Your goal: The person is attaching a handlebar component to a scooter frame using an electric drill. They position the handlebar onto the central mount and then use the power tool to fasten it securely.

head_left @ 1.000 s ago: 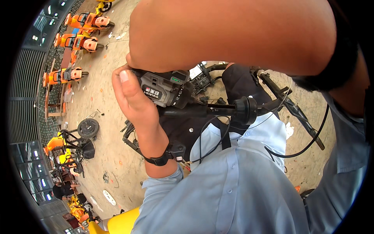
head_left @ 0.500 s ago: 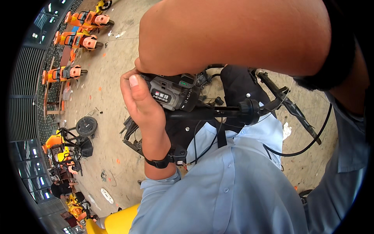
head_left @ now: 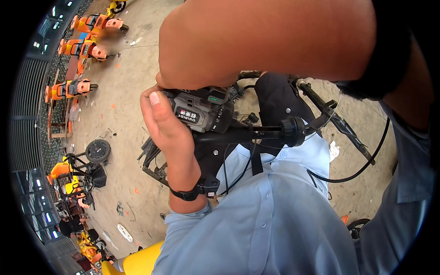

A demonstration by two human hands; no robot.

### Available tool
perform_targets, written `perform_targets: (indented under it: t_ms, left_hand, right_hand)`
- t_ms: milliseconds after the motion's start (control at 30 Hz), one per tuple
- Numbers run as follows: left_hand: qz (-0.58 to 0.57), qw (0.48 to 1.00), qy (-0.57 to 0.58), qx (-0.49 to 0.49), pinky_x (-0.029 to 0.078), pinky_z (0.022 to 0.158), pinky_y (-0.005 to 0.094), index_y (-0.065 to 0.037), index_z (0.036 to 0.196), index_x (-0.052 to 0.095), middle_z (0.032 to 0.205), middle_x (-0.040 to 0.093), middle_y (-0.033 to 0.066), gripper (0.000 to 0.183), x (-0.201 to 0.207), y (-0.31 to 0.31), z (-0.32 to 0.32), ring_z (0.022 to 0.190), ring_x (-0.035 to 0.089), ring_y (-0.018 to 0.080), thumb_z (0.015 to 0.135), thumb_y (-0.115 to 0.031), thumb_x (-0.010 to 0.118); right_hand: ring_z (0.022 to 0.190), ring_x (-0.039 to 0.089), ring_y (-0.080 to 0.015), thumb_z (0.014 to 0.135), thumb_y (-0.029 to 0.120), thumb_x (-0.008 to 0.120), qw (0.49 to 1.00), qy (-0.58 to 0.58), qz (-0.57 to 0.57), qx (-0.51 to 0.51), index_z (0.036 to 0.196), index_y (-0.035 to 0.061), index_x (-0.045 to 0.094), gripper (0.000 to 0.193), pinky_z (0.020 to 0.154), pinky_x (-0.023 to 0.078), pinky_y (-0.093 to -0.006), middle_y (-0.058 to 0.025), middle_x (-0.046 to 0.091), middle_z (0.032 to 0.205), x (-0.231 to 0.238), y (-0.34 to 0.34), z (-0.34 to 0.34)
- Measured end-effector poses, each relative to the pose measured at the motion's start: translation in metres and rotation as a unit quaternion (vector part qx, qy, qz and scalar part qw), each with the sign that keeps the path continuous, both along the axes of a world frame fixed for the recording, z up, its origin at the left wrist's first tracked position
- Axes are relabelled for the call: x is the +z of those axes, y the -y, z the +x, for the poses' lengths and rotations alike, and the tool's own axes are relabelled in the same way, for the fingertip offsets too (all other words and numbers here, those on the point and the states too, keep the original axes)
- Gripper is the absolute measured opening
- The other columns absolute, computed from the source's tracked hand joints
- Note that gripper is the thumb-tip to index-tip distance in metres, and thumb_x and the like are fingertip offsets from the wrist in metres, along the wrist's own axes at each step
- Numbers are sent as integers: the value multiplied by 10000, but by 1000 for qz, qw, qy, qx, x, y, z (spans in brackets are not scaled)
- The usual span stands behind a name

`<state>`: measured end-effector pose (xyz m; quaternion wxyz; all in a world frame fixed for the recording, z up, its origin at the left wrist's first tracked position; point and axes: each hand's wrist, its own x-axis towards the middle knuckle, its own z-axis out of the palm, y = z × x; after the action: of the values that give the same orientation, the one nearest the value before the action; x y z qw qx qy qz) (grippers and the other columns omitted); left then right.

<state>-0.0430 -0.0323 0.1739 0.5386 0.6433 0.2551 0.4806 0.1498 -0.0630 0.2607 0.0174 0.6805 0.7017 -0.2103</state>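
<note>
A grey and black cordless drill [head_left: 197, 110] with a numbered ring is held low in front of my body. My left hand [head_left: 167, 119] is wrapped round its rear end, thumb on top. My right hand [head_left: 229, 46] looms large from the right, its back toward me, closed over the top of the drill; its fingertips are hidden behind it. Just below the drill lies a black tube [head_left: 229, 137] with a round ribbed collar [head_left: 292, 131] at its right end. The drill's front end overlaps this tube, so I cannot tell whether they touch.
A dark metal frame bar [head_left: 343, 123] and a black cable [head_left: 353, 178] run to the right of my legs. Several orange scooters [head_left: 71, 88] stand along the left wall. A partly stripped yellow bike [head_left: 75, 176] is at the left, and a yellow panel [head_left: 142, 259] is at lower left.
The view has shifted slightly, so the background sits a little further left. Both hands keep their hold on the drill, with only a small shift of the right arm.
</note>
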Motion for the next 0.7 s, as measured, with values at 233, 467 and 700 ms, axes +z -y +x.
perform_targets:
  t_ms: [233,467,700]
  left_hand:
    - [2,1000,4,-3,392,840,260,6,1088,546,924,509,17,441,-5,-1,-5,878,452,95,1056,-419,434]
    - [2,1000,-6,-3,390,851,259,0,1075,537,946,513,29,425,-5,-1,-9,888,453,100,1065,-406,414]
    - [-27,999,30,-26,404,910,284,8,1139,534,1037,556,64,463,-8,3,-2,974,495,115,1066,-433,415]
  right_hand:
    - [649,579,-204,837,257,728,1000,3,7,13,1088,8,618,370,527,441,-332,-99,653,857,3,-6,-5]
    - [645,569,-194,835,268,739,999,11,29,11,1095,12,625,382,519,432,-326,-92,650,863,5,2,-7]
    - [640,559,-183,834,278,750,987,2,139,-75,1102,15,632,394,511,423,-320,-86,647,869,16,46,12]
